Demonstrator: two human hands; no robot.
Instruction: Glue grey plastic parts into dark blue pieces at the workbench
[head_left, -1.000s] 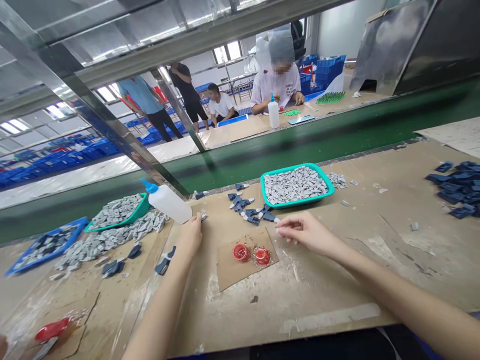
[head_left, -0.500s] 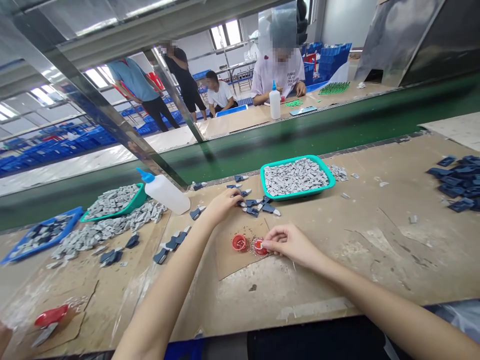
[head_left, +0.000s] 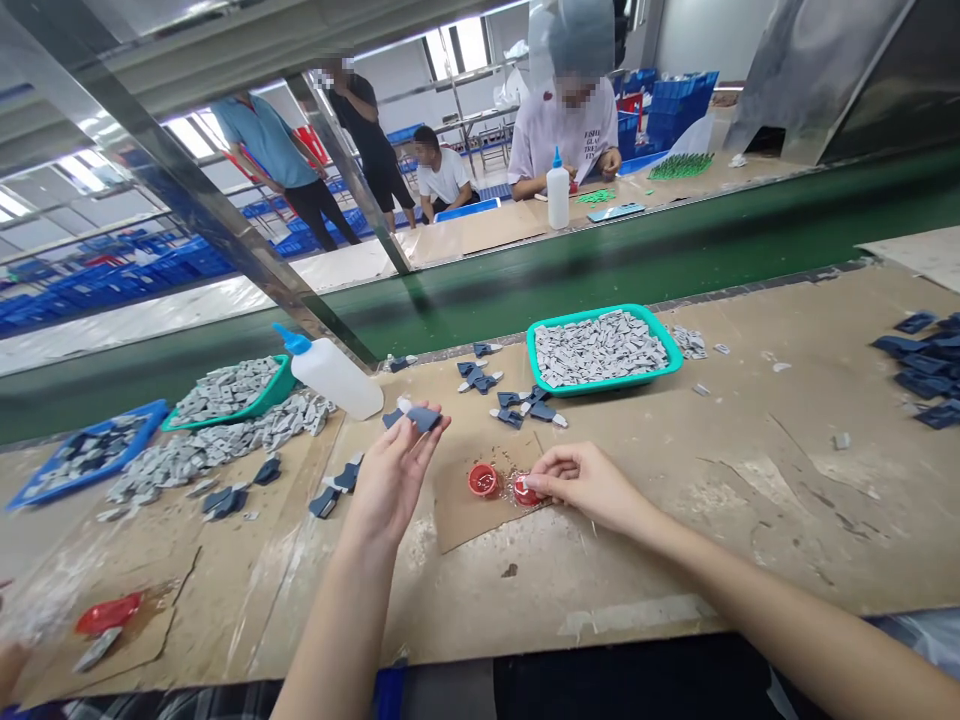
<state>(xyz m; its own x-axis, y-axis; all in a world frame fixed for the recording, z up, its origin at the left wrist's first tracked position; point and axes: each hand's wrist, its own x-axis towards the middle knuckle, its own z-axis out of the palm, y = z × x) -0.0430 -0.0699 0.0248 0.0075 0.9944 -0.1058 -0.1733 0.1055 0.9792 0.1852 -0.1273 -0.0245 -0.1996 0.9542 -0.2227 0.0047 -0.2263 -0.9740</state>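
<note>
far left on the table (head_left: 712, 480), a blue tray (head_left: 150, 412) w/ grey pcs is seen; a red lid (head_left: 109, 613) lies near the front edge. next, a teal tray (head_left: 276, 398) of grey pcs is tilted against a loose grey pile (head_left: 217, 455). a white squeeze bottle (head_left: 337, 378) w/ blue nozzle is laid on its side just beside that tray. the left hand (head_left: 391, 478) is held above the table, palm up, fingers part-open; a dark blue part (head_left: 421, 417) is pinched betw. thumb and fingertips. scattered blue parts (head_left: 334, 490) lie just left of it. on a cardboard scrap (head_left: 469, 530) a left red cup (head_left: 482, 480) and a right red cup (head_left: 525, 491) sit side by side. the right hand (head_left: 592, 485) is rested low, fingers curled into a tight pinch, tips touching the right red cup; whether anything small is gripped can't be told. behind it a second teal tray (head_left: 607, 383) full of grey pcs is set. far right, a blue heap (head_left: 926, 365) is seen.
</note>
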